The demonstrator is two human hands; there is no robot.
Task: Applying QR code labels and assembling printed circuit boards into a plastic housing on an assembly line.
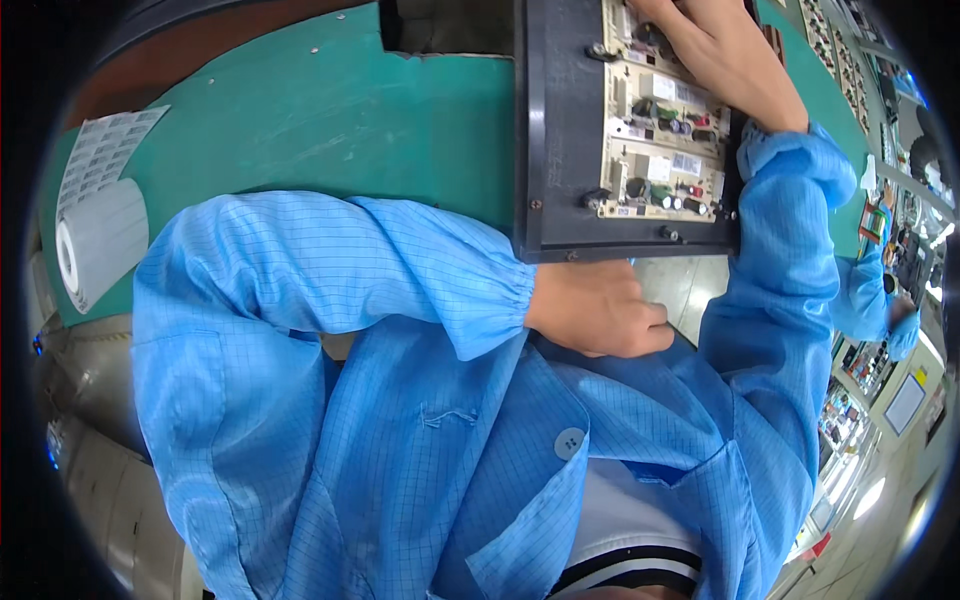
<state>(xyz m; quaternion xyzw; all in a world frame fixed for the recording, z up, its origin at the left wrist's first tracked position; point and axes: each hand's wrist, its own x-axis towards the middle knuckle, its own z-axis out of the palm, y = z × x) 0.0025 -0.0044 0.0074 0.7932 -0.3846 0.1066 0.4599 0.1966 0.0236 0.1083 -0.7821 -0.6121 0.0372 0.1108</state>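
Observation:
A black tray-like fixture [565,150] stands at the edge of the bench, holding a beige circuit board panel [668,140] with relays, capacitors and white labels. My right hand [715,45] reaches over the far part of the panel; its fingertips run out of the picture at the top, so what they touch is hidden. Just below the fixture's near edge, my left hand [600,310] is closed in front of my body, fingers curled in. Whatever it may hold cannot be seen. Both arms wear blue gridded sleeves.
A green mat [330,120] covers the bench. A roll of white labels [105,235] lies at its left end, with a printed label strip [110,145] behind. More circuit boards [835,45] line the far right. Another person in a blue sleeve [865,290] works at right.

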